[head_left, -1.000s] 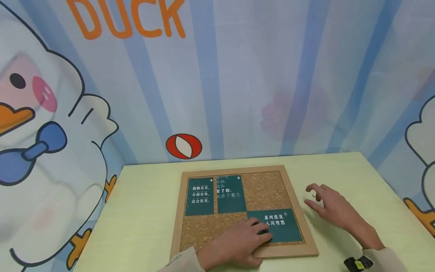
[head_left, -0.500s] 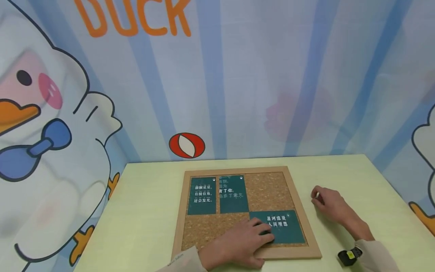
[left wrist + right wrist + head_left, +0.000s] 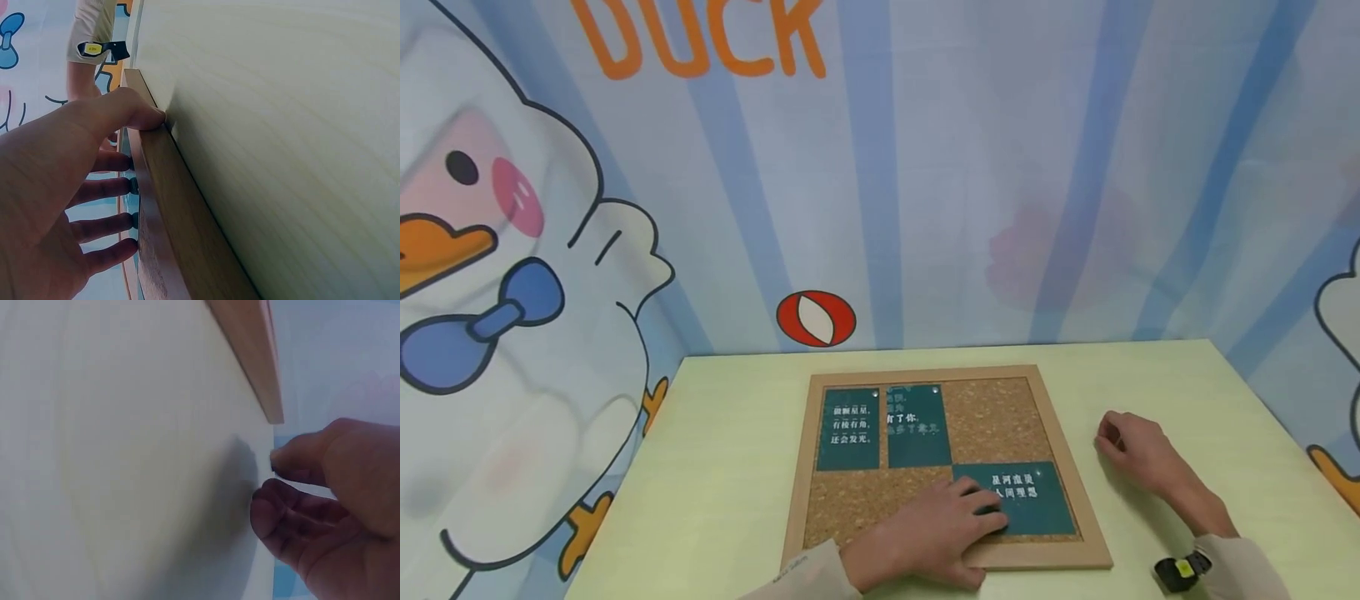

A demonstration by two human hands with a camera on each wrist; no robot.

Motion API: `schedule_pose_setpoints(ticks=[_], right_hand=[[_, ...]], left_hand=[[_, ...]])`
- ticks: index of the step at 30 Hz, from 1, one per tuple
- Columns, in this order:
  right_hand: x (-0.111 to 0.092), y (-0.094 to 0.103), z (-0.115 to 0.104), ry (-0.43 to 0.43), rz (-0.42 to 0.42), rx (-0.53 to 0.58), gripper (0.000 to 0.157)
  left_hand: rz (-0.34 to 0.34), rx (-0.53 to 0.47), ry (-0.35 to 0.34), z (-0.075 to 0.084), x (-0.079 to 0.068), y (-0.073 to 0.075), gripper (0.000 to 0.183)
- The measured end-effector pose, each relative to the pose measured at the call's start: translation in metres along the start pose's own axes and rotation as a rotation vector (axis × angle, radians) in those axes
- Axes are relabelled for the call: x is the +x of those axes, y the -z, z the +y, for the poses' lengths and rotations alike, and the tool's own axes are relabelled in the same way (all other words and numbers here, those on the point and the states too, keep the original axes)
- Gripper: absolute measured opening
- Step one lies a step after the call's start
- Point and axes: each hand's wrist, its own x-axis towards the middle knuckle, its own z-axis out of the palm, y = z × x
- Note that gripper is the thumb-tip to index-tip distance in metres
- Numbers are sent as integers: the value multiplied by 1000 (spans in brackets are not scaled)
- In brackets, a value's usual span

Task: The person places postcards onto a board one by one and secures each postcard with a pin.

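Note:
A wood-framed corkboard [image 3: 988, 417] lies on the table. My left hand [image 3: 936, 525] rests on the green card [image 3: 1041, 512] with white writing at its lower right, fingers spread. In the left wrist view the thumb [image 3: 140, 112] lies against the outer side of the wooden frame [image 3: 181, 206], while the fingertips touch the board's face. My right hand [image 3: 1138, 450] is beside the board's right edge with bent fingers. A gap shows between thumb and fingers [image 3: 265, 512] in the right wrist view; I cannot tell whether something small is held.
Two more green cards, one at the left [image 3: 850, 450] and one beside it [image 3: 917, 450], are on the upper half of the board, each with a small shiny pin at its top right. Behind the pale yellow table [image 3: 737, 467] stands a duck-printed backdrop [image 3: 955, 167].
A second ago a small shiny thing showed between the spread right thumb and fingers; these have since drawn together and it is no longer visible. The left hand stays on the card.

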Motion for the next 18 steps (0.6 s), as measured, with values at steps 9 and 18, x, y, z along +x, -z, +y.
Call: schedule_pose_setpoints(ticks=[9, 18], right_hand=[[1, 10, -38, 81, -99, 215, 11], [5, 9, -55, 125, -249, 254, 8]], left_hand=[[1, 7, 7, 1, 1, 0, 58], [-11, 56, 3, 4, 1, 1, 56]])
